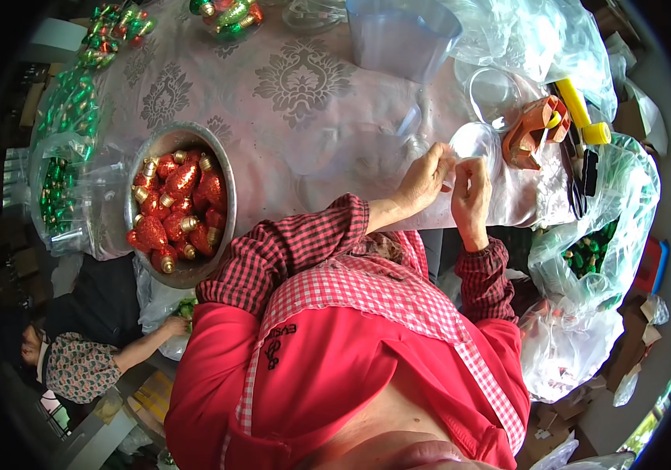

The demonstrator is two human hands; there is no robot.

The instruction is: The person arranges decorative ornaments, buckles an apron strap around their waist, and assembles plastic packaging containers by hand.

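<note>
Pinched between both your hands, left hand (423,178) and right hand (470,194), at the table edge, your clear thin plastic packet (472,145) looks light, floppy and slippery, so hold its rim just above your fingertips.

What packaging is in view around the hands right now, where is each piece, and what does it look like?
Clear bag: at both hands' fingertips, small, transparent.
Clear tub: table's far edge, bluish, see-through.
Bag of green bulbs: right of the table, clear, open.
Bags of green bulbs: table's left edge, clear, stacked.
White bag: lower right, crumpled, translucent.
No signs or screens in view.
</note>
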